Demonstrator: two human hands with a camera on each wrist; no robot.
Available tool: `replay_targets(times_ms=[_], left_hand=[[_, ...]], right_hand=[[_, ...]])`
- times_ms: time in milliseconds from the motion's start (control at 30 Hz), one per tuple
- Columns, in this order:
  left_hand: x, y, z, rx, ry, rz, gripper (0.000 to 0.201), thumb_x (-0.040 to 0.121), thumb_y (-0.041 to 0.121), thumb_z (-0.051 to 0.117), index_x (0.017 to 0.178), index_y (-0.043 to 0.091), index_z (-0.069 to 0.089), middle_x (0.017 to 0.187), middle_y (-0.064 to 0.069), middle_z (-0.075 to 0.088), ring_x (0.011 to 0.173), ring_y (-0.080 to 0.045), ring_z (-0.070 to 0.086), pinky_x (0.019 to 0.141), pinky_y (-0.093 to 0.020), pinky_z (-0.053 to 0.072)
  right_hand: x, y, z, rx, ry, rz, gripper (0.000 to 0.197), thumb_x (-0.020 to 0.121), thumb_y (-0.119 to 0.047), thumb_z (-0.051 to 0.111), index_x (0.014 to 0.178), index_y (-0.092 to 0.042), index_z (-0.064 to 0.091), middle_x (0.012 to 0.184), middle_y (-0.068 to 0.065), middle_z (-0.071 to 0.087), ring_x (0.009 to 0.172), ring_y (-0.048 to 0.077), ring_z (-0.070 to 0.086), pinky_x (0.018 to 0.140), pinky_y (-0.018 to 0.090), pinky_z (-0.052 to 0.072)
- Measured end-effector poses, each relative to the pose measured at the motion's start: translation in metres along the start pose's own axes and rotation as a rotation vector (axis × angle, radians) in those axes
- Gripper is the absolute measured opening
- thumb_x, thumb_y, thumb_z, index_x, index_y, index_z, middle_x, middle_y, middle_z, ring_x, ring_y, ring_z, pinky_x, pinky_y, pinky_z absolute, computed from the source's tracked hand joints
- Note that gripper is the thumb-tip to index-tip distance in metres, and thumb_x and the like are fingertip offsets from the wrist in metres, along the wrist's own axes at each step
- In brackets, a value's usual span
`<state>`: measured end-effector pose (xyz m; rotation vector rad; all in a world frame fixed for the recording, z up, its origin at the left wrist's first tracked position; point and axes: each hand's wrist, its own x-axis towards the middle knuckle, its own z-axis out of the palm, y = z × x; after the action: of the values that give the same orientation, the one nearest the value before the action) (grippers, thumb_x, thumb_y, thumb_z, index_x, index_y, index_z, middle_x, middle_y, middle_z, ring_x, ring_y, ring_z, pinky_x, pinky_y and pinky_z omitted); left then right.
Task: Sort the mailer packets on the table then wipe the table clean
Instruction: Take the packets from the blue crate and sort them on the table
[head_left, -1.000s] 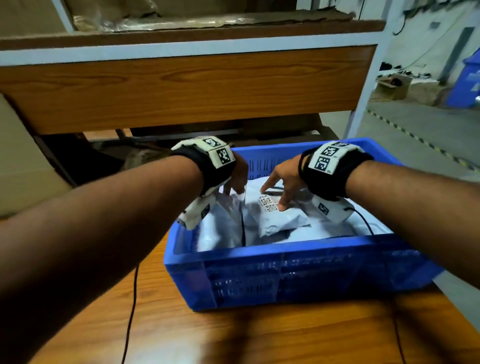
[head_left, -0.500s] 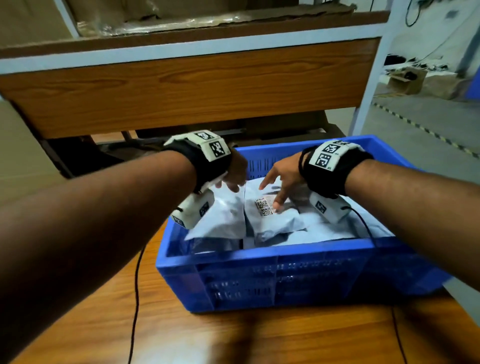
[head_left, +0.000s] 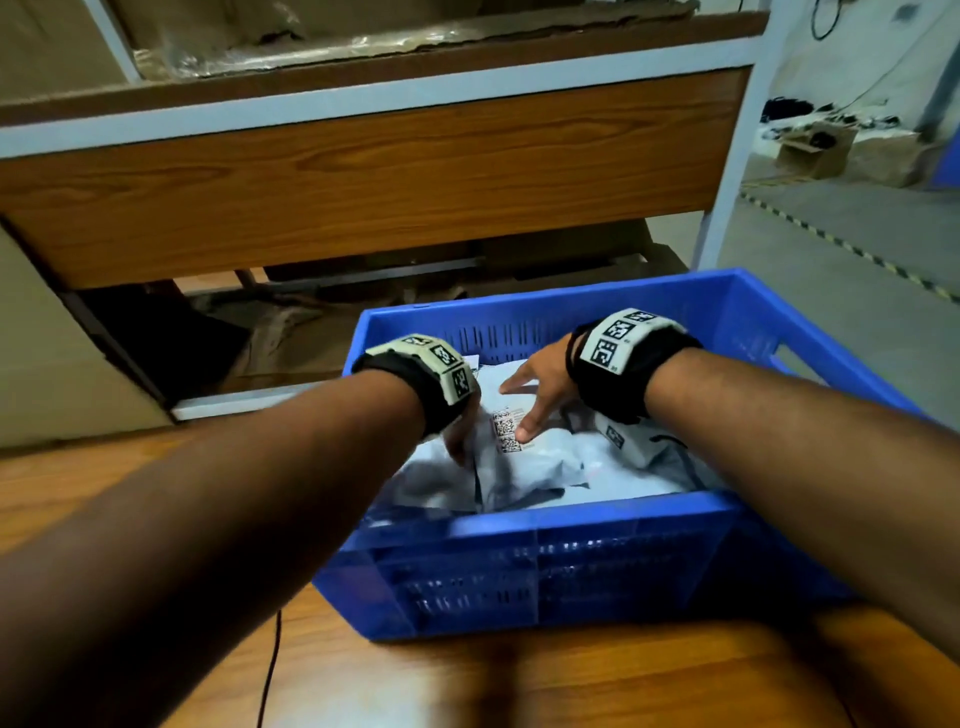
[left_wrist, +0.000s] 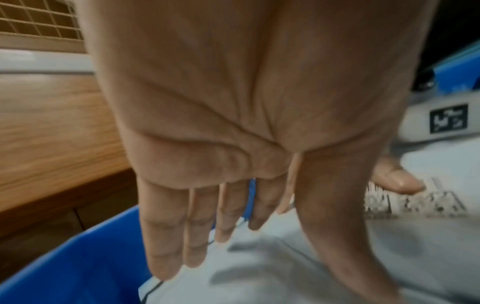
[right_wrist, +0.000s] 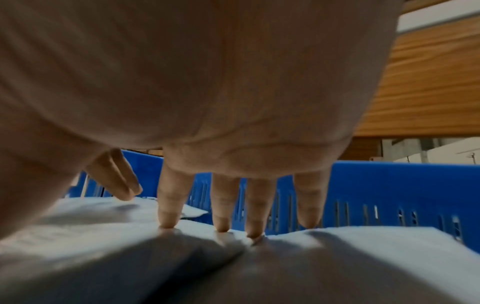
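Your blue crate (head_left: 545, 540) sits on the wooden table (head_left: 467, 680), toward its right side, and holds a pile of grey mailer packets (head_left: 524, 478). Both of your hands are inside the crate. Your right hand (head_left: 540, 384) rests on the topmost packet with a printed code label (head_left: 506, 430); its fingers (right_wrist: 168, 209) are straight and spread, tips pressing down on the grey plastic, the thumb lying beside the label. It grips nothing. Your left hand (head_left: 460, 431) is at the left side of the pile; the left wrist view shows its fingers (left_wrist: 166, 236) extended and held together, pointing down along the packets near the crate's left wall (left_wrist: 78, 267), thumb apart. That view is blurred, so contact with a packet cannot be confirmed. A black cable (head_left: 270, 670) trails across the table on the left. A wooden shelf panel (head_left: 363, 171) stands behind the crate.
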<state>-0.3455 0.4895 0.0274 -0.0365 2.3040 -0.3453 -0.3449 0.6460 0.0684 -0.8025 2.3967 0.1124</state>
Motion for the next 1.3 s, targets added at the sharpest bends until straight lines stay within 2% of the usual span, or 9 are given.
replay_targets(times_ms=[233,333,400,500,633,933,1100,1200,1300], left_hand=[[-0.058,0.009,0.000,0.047,0.170,-0.020,0.050,0.063,0.038,0.086,0.108,0.019,0.071,0.106,-0.002,0.069,0.104,-0.024,0.065,0.092,-0.038,0.053],[-0.053,0.008,-0.007,0.077,0.146,-0.008,0.044,0.044,0.056,0.088,0.081,0.035,0.075,0.089,0.003,0.069,0.097,-0.024,0.067,0.092,-0.037,0.052],[-0.062,0.011,-0.010,0.116,0.161,-0.039,0.070,0.041,0.069,0.082,0.099,0.032,0.071,0.106,0.001,0.067,0.106,-0.025,0.062,0.098,-0.035,0.046],[-0.067,0.020,-0.003,0.014,0.165,-0.042,0.129,0.050,0.080,0.071,0.152,0.021,0.019,0.152,-0.004,0.034,0.139,-0.027,0.033,0.114,-0.038,0.026],[-0.047,0.035,0.013,-0.098,0.085,-0.019,0.135,0.059,0.070,0.075,0.153,0.023,-0.009,0.156,-0.009,0.025,0.140,-0.029,0.031,0.109,-0.040,0.034],[-0.063,0.030,0.012,0.168,0.180,0.033,0.126,0.057,0.072,0.075,0.153,0.016,0.014,0.155,-0.008,0.028,0.138,-0.029,0.034,0.113,-0.041,0.030],[-0.058,0.015,0.012,0.193,0.008,0.118,0.045,0.046,0.063,0.084,0.085,0.048,0.068,0.107,0.011,0.069,0.103,-0.016,0.061,0.100,-0.035,0.046],[-0.046,0.022,0.012,0.161,0.034,0.036,0.092,0.000,0.085,0.067,0.084,0.047,0.067,0.088,0.015,0.070,0.091,-0.018,0.066,0.092,-0.036,0.050],[-0.068,0.025,0.006,0.087,0.118,0.062,0.102,0.008,0.083,0.072,0.099,0.037,0.065,0.108,0.013,0.068,0.098,-0.020,0.064,0.096,-0.038,0.048]], right_hand=[[0.002,0.007,0.019,-0.099,0.076,-0.054,0.090,0.078,-0.072,0.056,0.151,-0.032,0.023,0.158,-0.003,0.025,0.143,0.020,0.027,0.113,0.032,0.020],[0.002,0.011,0.015,-0.050,0.104,-0.070,0.091,0.075,-0.073,0.057,0.150,-0.033,0.025,0.158,-0.004,0.025,0.144,0.019,0.026,0.116,0.034,0.019],[-0.004,0.024,0.006,0.050,0.127,-0.063,0.093,0.072,-0.069,0.064,0.149,-0.033,0.027,0.157,-0.004,0.026,0.142,0.018,0.028,0.117,0.033,0.020],[-0.020,0.051,-0.008,0.060,0.148,0.019,0.095,0.073,-0.057,0.073,0.151,-0.032,0.024,0.157,-0.004,0.025,0.143,0.018,0.027,0.115,0.031,0.019],[-0.031,0.070,0.007,-0.020,0.034,0.142,0.101,0.075,-0.052,0.074,0.153,-0.034,0.013,0.161,-0.004,0.013,0.146,0.020,0.016,0.115,0.034,0.015],[-0.028,0.061,-0.002,0.020,0.208,0.022,0.086,0.081,-0.056,0.065,0.151,-0.032,0.021,0.158,-0.004,0.023,0.144,0.019,0.024,0.114,0.033,0.018],[-0.008,0.023,0.010,-0.014,0.106,-0.085,0.090,0.076,-0.054,0.072,0.150,-0.036,0.025,0.159,-0.003,0.019,0.145,0.020,0.021,0.117,0.035,0.017],[0.001,0.016,0.025,-0.093,0.072,-0.056,0.091,0.075,-0.056,0.072,0.150,-0.037,0.024,0.160,-0.002,0.017,0.145,0.023,0.020,0.116,0.036,0.017],[-0.004,0.025,0.017,0.021,0.118,-0.066,0.094,0.073,-0.055,0.075,0.150,-0.034,0.027,0.158,-0.002,0.020,0.145,0.022,0.022,0.116,0.033,0.018]])
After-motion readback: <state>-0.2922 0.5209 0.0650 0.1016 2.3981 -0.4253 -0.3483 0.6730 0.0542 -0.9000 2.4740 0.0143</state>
